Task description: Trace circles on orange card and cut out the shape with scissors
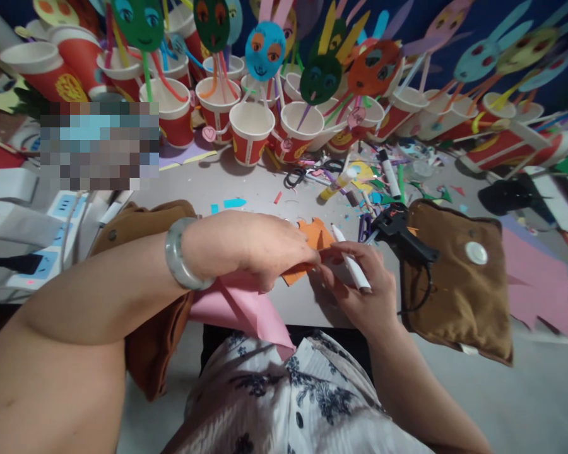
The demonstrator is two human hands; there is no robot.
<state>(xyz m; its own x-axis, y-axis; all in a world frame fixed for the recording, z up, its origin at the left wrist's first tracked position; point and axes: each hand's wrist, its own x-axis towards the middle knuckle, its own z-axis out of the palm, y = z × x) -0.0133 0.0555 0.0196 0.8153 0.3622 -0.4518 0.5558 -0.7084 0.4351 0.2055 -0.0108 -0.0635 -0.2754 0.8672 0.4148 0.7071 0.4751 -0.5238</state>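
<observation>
Near the table's front edge, my left hand (265, 246) bends over a piece of orange paper (315, 233), its fingers closed at the paper's lower edge. A jade-like bangle (182, 252) circles that wrist. My right hand (372, 284) faces it from the other side, with a white marker pen (353, 261) tilted between thumb and fingers. Its fingertips also meet the orange paper's edge. Under my left wrist a pink sheet of paper (246, 309) hangs over the table edge, partly hidden by the forearm.
Red-and-white paper cups (252, 139) with paper faces crowd the back. Scissors (296, 176), a glue stick (336, 186) and paper scraps lie ahead. A black glue gun (402, 233) rests beside a brown cloth pad (454, 290). A power strip (52, 246) is at left.
</observation>
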